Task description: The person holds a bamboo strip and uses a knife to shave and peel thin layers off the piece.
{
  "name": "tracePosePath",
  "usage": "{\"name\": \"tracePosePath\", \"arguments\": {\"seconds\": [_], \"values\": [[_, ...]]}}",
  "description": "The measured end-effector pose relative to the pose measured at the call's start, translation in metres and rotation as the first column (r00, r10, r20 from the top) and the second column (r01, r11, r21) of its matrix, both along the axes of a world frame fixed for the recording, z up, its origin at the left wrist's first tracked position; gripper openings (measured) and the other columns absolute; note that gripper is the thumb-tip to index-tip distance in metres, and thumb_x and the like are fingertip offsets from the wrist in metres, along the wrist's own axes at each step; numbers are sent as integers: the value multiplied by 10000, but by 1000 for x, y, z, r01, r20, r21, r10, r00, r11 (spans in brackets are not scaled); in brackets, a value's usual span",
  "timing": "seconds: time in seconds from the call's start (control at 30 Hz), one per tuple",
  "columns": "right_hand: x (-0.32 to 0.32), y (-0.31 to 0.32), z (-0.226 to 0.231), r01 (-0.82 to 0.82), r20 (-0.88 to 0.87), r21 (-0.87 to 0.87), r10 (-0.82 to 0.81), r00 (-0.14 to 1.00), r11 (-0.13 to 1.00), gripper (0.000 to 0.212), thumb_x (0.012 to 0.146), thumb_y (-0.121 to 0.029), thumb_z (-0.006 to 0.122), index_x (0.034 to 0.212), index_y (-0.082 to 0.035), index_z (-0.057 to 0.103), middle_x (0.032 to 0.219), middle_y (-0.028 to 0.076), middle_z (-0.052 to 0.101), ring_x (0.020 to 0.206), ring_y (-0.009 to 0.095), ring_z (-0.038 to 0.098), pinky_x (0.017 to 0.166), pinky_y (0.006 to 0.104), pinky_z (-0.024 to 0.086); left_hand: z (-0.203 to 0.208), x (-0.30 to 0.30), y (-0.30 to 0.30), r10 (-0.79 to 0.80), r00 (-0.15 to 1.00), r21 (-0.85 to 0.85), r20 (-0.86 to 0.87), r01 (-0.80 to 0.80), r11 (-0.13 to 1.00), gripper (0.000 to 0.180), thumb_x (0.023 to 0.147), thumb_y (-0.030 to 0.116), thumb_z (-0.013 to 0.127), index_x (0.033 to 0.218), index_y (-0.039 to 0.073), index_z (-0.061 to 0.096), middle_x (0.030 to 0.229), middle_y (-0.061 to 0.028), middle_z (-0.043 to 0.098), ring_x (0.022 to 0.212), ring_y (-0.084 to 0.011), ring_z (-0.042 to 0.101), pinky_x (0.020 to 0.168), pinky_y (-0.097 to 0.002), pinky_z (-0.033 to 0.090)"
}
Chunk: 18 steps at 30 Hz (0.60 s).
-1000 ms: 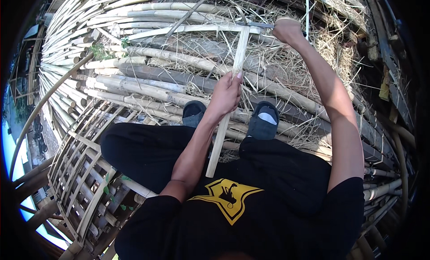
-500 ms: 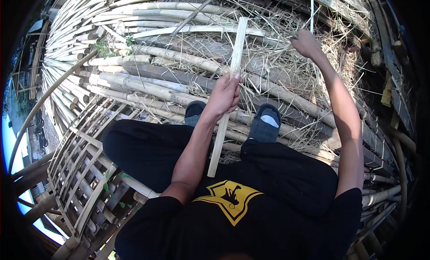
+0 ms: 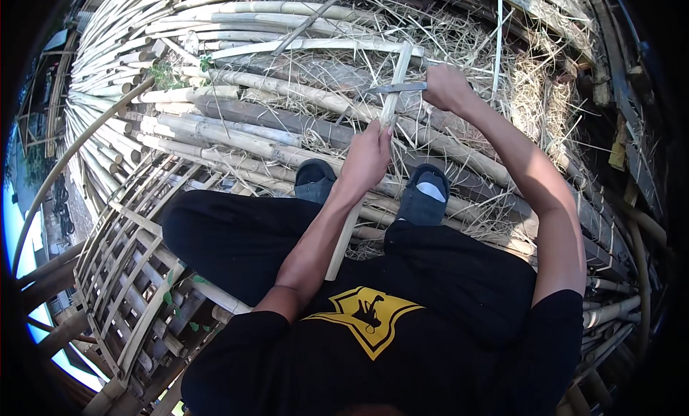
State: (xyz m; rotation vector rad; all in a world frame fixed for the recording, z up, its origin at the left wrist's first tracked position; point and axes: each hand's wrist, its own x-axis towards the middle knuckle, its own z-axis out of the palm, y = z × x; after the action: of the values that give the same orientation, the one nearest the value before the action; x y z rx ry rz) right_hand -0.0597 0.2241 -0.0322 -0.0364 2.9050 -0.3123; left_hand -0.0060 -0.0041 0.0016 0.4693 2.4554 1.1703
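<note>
My left hand (image 3: 367, 152) is closed round the middle of a pale bamboo strip (image 3: 343, 242), which slants from my lap up toward the bamboo poles ahead. In my right hand (image 3: 446, 87) is a knife, its handle mostly hidden by my fingers. The knife's blade (image 3: 408, 88) points left and lies across the upper part of the strip, above my left hand. It appears to touch the strip.
Long bamboo poles (image 3: 280, 154) lie under and beyond my feet, in grey sandals (image 3: 425, 194). Thin shavings (image 3: 488, 129) are strewn at the right. A woven bamboo lattice (image 3: 133, 251) stands by my left knee, with a bent cane (image 3: 68, 154) beyond it.
My right hand has moved left and slightly down, bringing the knife blade across the bamboo strip. The strip's top has tilted a little to the right and lower.
</note>
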Motion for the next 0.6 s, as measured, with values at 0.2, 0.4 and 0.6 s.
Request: {"name": "tracePosePath", "arguments": {"seconds": [0.2, 0.4, 0.6], "values": [[-34, 150, -16, 481, -78, 161, -475, 877, 862, 278, 768, -187, 534, 840, 47, 667, 852, 282, 655, 813, 405, 665, 721, 441, 547, 19, 21, 2, -71, 990, 156, 120, 51, 986, 290, 977, 215, 472, 841, -40, 494, 597, -158, 516, 532, -266, 526, 536, -421, 396], [-10, 117, 15, 576, -27, -100, -581, 813, 811, 370, 819, -273, 543, 836, 82, 645, 843, 292, 651, 828, 426, 649, 791, 463, 499, 21, -7, -11, -162, 621, 440, 767, -326, 837, 267, 1006, 345, 415, 911, 96, 422, 531, 61, 276, 339, -30, 225, 294, -208, 173], [19, -14, 37, 100, 97, -152, -86, 992, 983, 335, 783, -236, 580, 724, 89, 631, 737, 283, 629, 745, 411, 647, 729, 463, 529, 19, -13, -10, -203, 619, 496, 759, -347, 796, 265, 1006, 347, 416, 914, 99, 423, 526, 59, 254, 336, -31, 213, 285, -211, 167]]}}
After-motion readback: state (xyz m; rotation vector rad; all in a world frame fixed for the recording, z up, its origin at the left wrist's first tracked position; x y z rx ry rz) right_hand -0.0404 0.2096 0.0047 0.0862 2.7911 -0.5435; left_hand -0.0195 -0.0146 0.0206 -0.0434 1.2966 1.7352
